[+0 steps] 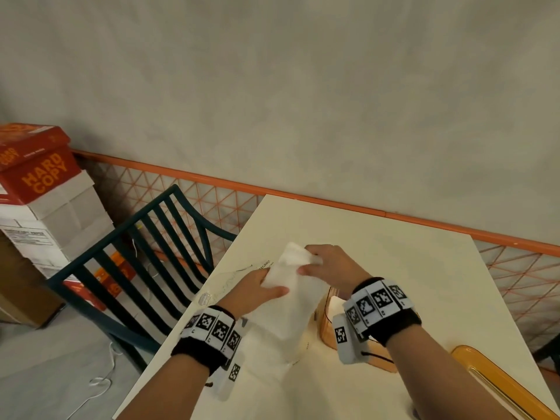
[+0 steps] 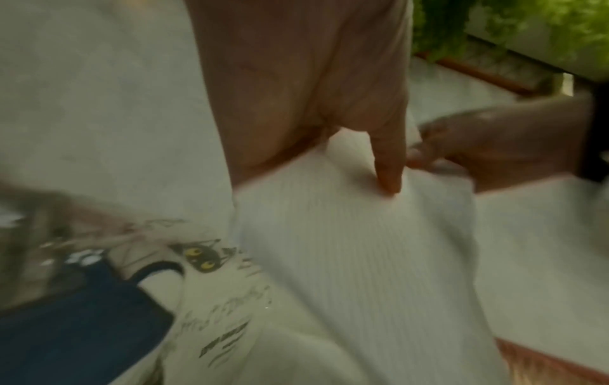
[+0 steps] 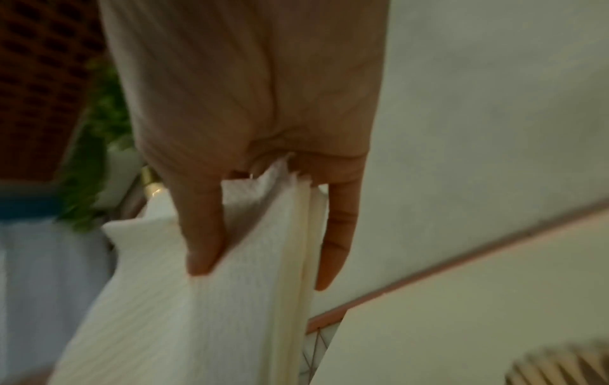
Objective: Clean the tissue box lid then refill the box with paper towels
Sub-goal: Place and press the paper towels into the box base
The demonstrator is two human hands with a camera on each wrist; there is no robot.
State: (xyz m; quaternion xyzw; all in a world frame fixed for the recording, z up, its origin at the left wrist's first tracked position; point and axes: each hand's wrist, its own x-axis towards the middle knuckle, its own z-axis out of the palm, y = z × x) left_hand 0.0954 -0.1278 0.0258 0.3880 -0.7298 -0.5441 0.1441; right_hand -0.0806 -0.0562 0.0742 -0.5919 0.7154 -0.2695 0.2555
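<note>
I hold the towels (image 1: 286, 286), a soft white ribbed stack, above the surface (image 1: 394, 253): my left hand (image 1: 257, 291) pinches the near side and my right hand (image 1: 330, 266) grips the far end with thumb and fingers around the layers. I think the loose sheets can slide apart or fold when I lower them, because the paper is thin and limp. The box (image 1: 328, 322), amber and see-through with a narrow open top, stands just below my right wrist, so a corner may catch on its rim.
</note>
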